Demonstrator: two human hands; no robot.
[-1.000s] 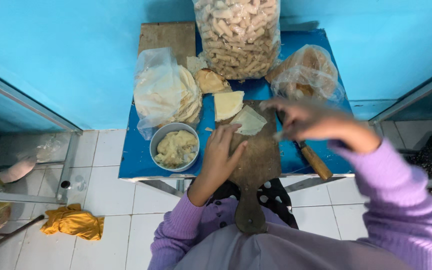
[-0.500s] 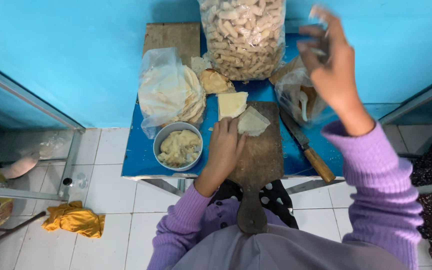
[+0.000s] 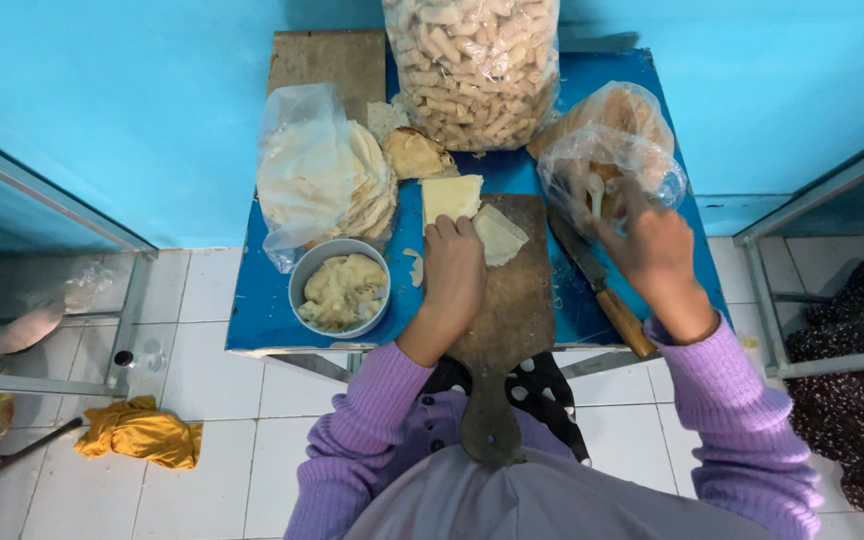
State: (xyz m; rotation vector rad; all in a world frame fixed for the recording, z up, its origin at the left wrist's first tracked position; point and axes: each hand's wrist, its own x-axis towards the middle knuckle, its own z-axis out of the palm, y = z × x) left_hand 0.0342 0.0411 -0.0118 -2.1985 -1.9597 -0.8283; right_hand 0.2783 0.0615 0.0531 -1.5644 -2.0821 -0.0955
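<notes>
L hand (image 3: 452, 268) flat on board (image 3: 517, 310) – fingers touching dough sheet (image 3: 498, 235) | R hand (image 3: 642, 240) gripping bag (image 3: 607, 165), far right | knife (image 3: 602, 290) btw hands

Turquoise wall (image 3: 102, 90) across top of frame, white tiled floor (image 3: 222, 290) below, small blue table (image 3: 262, 310) at centre, metal frames (image 3: 132, 290) left and right, yellow cloth (image 3: 142, 435) lower left.

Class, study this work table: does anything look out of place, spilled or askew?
Yes: a yellow cloth lies crumpled on the floor tiles left of the table, and the board handle overhangs the table's near edge.
</notes>
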